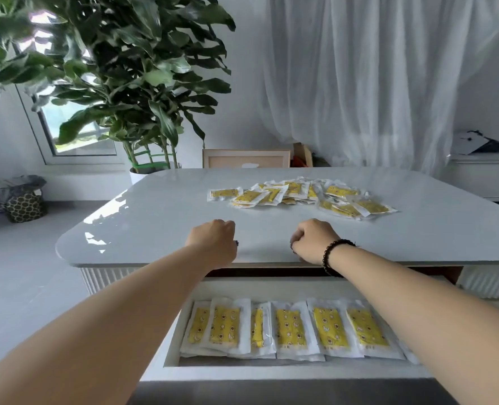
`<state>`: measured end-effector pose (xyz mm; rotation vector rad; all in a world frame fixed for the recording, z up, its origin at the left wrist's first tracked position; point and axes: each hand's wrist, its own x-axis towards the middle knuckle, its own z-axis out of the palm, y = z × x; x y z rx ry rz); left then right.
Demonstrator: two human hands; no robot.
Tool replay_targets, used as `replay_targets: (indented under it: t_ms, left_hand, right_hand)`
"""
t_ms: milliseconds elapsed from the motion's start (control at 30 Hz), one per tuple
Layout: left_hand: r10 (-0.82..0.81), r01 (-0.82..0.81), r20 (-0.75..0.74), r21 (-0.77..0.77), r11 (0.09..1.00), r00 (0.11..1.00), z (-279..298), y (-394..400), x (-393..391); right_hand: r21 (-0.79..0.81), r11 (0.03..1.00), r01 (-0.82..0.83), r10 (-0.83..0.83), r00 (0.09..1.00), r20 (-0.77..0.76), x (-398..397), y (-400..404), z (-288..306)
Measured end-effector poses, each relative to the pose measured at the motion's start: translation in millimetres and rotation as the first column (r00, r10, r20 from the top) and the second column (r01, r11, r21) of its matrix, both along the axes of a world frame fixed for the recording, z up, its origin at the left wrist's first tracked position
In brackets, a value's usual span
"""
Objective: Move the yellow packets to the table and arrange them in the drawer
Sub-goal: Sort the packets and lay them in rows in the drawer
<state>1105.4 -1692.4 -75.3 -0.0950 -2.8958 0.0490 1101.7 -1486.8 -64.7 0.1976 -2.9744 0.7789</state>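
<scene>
A loose pile of yellow packets [300, 194] in clear white wrappers lies on the far middle of the glossy white table [154, 217]. Below the table's near edge the white drawer [271, 372] is pulled out, and a row of several yellow packets [289, 328] lies flat in it, overlapping side by side. My left hand [213, 244] rests curled near the table's front edge with nothing visible in it. My right hand [312, 241], a black bead bracelet on its wrist, is curled the same way a little to the right. Both hands are well short of the pile.
A large leafy potted plant [119, 83] stands behind the table's left corner. A wooden-framed chair back [245, 157] shows at the far edge. White curtains hang behind. A patterned basket [23, 206] sits on the floor at left, a white cabinet [485, 176] at right.
</scene>
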Motion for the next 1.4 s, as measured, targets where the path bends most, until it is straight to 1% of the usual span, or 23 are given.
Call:
replay_targets:
  t_ms: [67,167,200,300,367,433,467,533,633,733,800,833,900,967,1000,1133,1167,1200,1233,1267,1333,1367,1400]
  left_hand:
    - [-0.047,0.046,-0.039,-0.02,0.999,0.998,-6.7,-0.6,-14.5]
    - [-0.209,0.2,-0.103,-0.088,0.976,0.972,-25.3,-1.8,-35.1]
    - [-0.236,0.229,-0.121,-0.063,0.971,0.964,-30.8,-2.1,-41.8]
    - [-0.222,0.253,-0.211,0.138,0.957,0.952,-42.1,-2.9,-68.1]
    - [-0.135,0.208,-0.257,0.283,0.936,0.957,-45.7,-3.5,-91.1]
    - [-0.048,0.141,-0.251,0.367,0.919,0.967,-47.9,-4.0,-117.8]
    - [-0.041,0.134,-0.245,0.375,0.917,0.969,-48.7,-3.6,-131.0]
    - [-0.085,0.167,-0.232,0.36,0.918,0.969,-49.7,-1.1,-154.5]
    - [-0.172,0.216,-0.162,0.315,0.924,0.972,-50.5,4.8,-180.5]
    - [-0.221,0.233,-0.078,0.241,0.942,0.972,-50.2,11.4,-194.6]
    - [-0.232,0.235,-0.038,0.222,0.946,0.972,-50.7,13.5,-199.2]
    - [-0.229,0.234,-0.046,0.231,0.944,0.972,-51.1,13.0,-200.6]
    - [-0.224,0.256,-0.141,0.289,0.922,0.964,-50.6,10.9,-200.2]
    - [-0.19,0.286,-0.266,0.391,0.875,0.945,-48.2,8.8,-194.6]
    - [-0.152,0.285,-0.31,0.447,0.848,0.939,-46.8,8.2,-191.2]
    - [-0.027,0.252,-0.378,0.56,0.789,0.925,-43.0,6.9,-183.6]
    - [0.002,0.247,-0.376,0.612,0.752,0.927,-41.4,6.3,-183.7]
    - [0.038,0.242,-0.366,0.686,0.686,0.93,-39.9,5.1,-184.1]
    - [0.084,0.238,-0.354,0.766,0.597,0.931,-37.6,3.3,-183.9]
    - [0.131,0.236,-0.337,0.842,0.485,0.932,-35.7,1.1,-183.5]
    - [0.191,0.248,-0.284,0.95,0.19,0.94,-33.1,-2.6,-180.6]
    - [0.193,0.248,-0.251,0.968,0.043,0.949,-32.6,-2.8,-179.4]
    - [0.179,0.238,-0.223,0.969,-0.069,0.958,-32.4,-1.5,-178.1]
  right_hand:
    - [0.019,0.999,0.034,-0.034,0.999,-0.005,-15.3,3.4,-7.6]
    - [0.021,0.997,0.071,-0.071,0.997,-0.012,-40.8,3.6,-18.6]
    - [0.02,0.997,0.078,-0.078,0.997,-0.016,-49.4,2.7,-22.6]
    - [0.011,0.995,0.101,-0.101,0.994,-0.042,-76.1,1.2,-38.7]
    - [0.04,0.992,0.12,-0.114,0.987,-0.115,-92.9,2.2,-48.6]
    - [0.046,0.992,0.114,-0.103,0.974,-0.202,-111.0,2.9,-53.9]
    - [0.035,0.994,0.104,-0.093,0.968,-0.235,-120.6,2.5,-54.6]
    - [0.036,0.997,0.072,-0.058,0.955,-0.29,-140.8,0.2,-54.7]
    - [0.104,0.994,0.023,0.015,0.935,-0.353,-170.0,-6.0,-56.6]
    - [0.109,0.994,-0.024,0.059,0.943,-0.328,-190.9,-11.7,-59.2]
    - [0.109,0.992,-0.069,0.101,0.943,-0.317,-197.6,-13.8,-59.6]
    - [0.11,0.99,-0.089,0.12,0.941,-0.317,-198.9,-14.4,-60.0]
    - [0.101,0.989,-0.11,0.137,0.936,-0.325,-198.8,-14.5,-60.7]
    - [0.042,0.99,-0.132,0.138,0.93,-0.341,-196.4,-14.3,-61.0]
    - [-0.016,0.989,-0.148,0.133,0.928,-0.349,-194.6,-14.4,-60.6]
    - [-0.274,0.943,-0.191,0.069,0.915,-0.398,-185.6,-17.3,-59.6]
    - [-0.304,0.933,-0.195,0.056,0.909,-0.413,-184.0,-18.1,-59.9]
    - [-0.315,0.928,-0.197,0.05,0.906,-0.421,-182.4,-18.7,-60.9]
    - [-0.313,0.927,-0.204,0.054,0.903,-0.426,-181.6,-19.7,-61.4]
    - [-0.305,0.928,-0.213,0.066,0.902,-0.427,-180.7,-20.5,-61.7]
    - [-0.293,0.926,-0.238,0.102,0.906,-0.412,-178.6,-23.8,-61.9]
    - [-0.289,0.923,-0.255,0.126,0.908,-0.399,-177.6,-26.3,-62.3]
    - [-0.279,0.921,-0.272,0.153,0.91,-0.384,-176.2,-29.3,-62.5]
